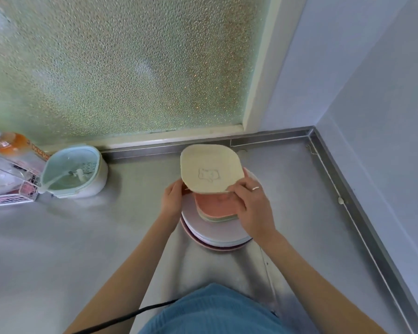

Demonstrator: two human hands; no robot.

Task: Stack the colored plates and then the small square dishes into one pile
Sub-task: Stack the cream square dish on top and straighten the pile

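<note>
Both hands pinch the cream square dish by its near edge, the left hand at one corner and the right hand at the other, so it tilts up and away. Just below the grip lie the pink square dish and paler ones, seated on the round colored plates, probably so it can be lowered squarely onto them.
</note>
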